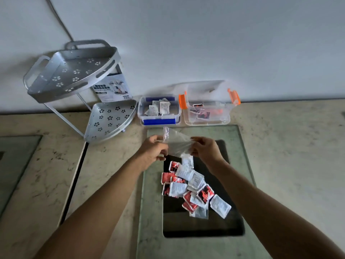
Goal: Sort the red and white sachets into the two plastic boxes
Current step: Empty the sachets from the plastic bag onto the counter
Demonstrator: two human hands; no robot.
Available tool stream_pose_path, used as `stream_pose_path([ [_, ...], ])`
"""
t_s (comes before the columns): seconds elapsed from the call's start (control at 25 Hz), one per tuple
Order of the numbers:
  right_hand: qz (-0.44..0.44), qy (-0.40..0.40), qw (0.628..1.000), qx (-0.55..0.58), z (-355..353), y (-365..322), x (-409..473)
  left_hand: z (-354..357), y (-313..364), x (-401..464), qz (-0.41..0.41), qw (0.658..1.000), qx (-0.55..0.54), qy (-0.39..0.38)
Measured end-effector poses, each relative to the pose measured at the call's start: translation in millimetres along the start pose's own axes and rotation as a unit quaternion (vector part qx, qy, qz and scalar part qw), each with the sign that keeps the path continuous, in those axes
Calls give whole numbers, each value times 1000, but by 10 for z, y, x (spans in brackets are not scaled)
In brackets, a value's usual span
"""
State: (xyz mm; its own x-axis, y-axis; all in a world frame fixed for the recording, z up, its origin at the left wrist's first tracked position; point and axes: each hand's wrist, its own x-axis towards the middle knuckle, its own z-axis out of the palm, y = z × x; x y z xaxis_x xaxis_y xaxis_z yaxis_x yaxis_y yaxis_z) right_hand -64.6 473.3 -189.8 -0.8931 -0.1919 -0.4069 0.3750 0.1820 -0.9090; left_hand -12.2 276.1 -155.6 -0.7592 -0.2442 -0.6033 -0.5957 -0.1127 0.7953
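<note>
Though blurred, perhaps sixteen sachets (192,187), two boxes (159,111).

Marble counter (280,146): sachets (192,186), boxes (183,113), perhaps rack (78,86).

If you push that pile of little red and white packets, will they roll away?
Probably not: the sachets look flat, so they would likely slide, not roll. They overlap loosely on the smooth dark panel, so a push might scatter them. Each looks small and thin, so probably light.

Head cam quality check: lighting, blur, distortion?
Head view: dim and flat, soft shadow behind the rack; wide-angle warp bends the counter edge; slight motion blur on the bag held by left hand and right hand; sachets readable.
</note>
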Motion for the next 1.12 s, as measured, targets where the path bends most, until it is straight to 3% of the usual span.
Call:
stream_pose_path([
  [0.08, -4, 15, 1000, -9, -137, 154, -302, 167, -253, -203, -8, 1000, -2, -18],
  [0.2, -4, 43, 998, 38, -414, 320, -807, 459, -639, -442, 19, 999, 25, 16],
  [0.36, 5, 133, 989, 65, -875, 603, -1296, 879, -981, -754, 62, 996, 63, 4],
  [0.68, 44, 282, 951, 122, -2092, 1491, -2348, 2183, -1553, -1234, 115, 972, 166, -121],
  [0.8, 82, 290, 937, 178, -2468, 1849, -2727, 2653, -1749, -1373, 71, 964, 178, -187],
  [1.0, 137, 355, 910, 166, -2879, 2343, -3108, 3320, -1930, -1512, 104, 930, 275, -220],
  [1.12, 166, 373, 903, 136, -2935, 2494, -3235, 3619, -2053, -1449, 170, 886, 362, -235],
])
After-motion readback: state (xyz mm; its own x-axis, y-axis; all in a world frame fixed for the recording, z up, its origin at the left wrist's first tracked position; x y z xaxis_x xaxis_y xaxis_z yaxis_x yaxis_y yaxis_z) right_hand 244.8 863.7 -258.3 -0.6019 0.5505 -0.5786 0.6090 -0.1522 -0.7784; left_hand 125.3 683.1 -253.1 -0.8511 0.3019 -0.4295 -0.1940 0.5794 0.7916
